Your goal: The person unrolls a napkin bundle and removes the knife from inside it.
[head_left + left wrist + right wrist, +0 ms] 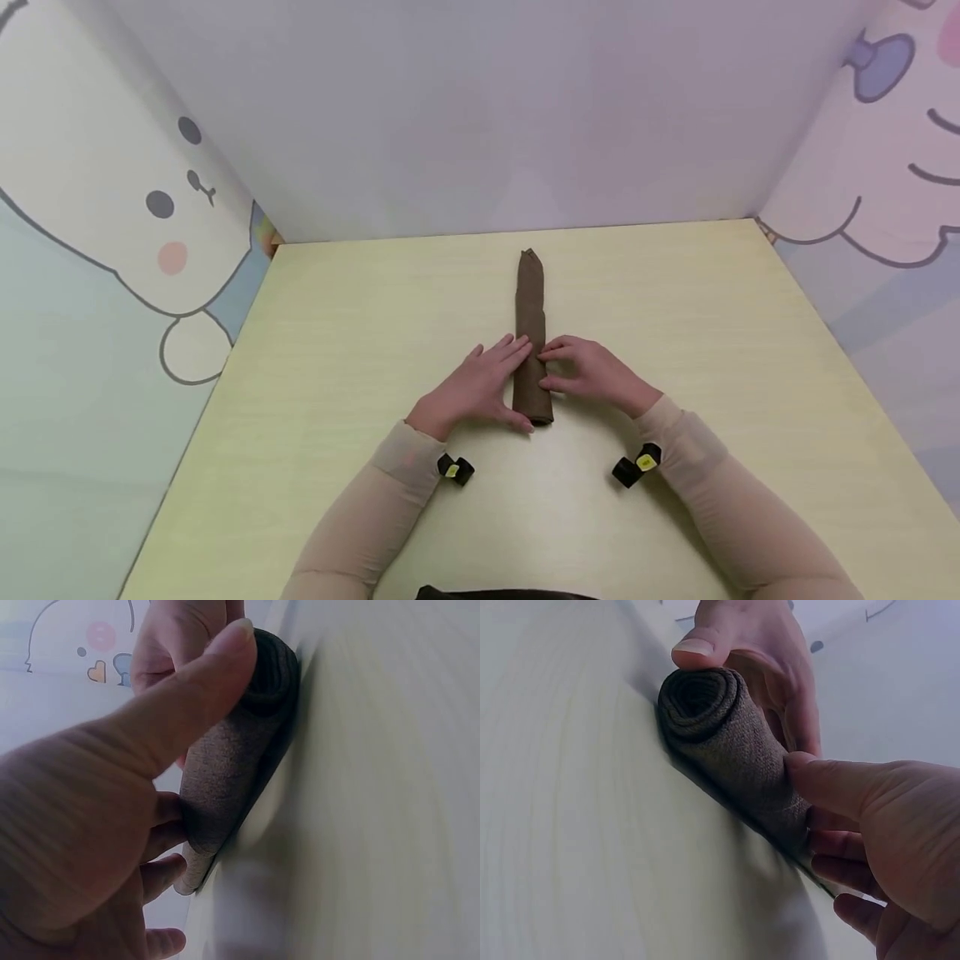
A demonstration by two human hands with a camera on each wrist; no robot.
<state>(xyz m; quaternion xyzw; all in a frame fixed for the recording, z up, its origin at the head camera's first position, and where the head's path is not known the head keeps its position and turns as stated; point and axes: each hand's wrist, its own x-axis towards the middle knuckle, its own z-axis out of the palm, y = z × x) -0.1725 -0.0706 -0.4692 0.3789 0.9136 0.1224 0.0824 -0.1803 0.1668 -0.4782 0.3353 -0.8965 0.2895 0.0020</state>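
Observation:
A brown woven cloth [530,310], rolled into a long narrow tube, lies on the table pointing away from the person. Its near end shows coiled layers in the right wrist view. My left hand [482,385] rests on the roll from the left, fingers extended over it and thumb beside the near end. From the right, my right hand [592,372] touches the side of the roll with its thumb and fingertips, which are slightly bent and apart. The right wrist view shows that thumb [832,784] against the fabric. What kind of cloth item it is cannot be told.
The pale wood-grain table [360,308] stretches around the roll to a plain wall [480,117] behind. Cartoon-printed panels [90,275] stand at both sides. A small black device with a yellow mark [456,470] sits at each wrist. Something dark [502,594] shows at the near edge.

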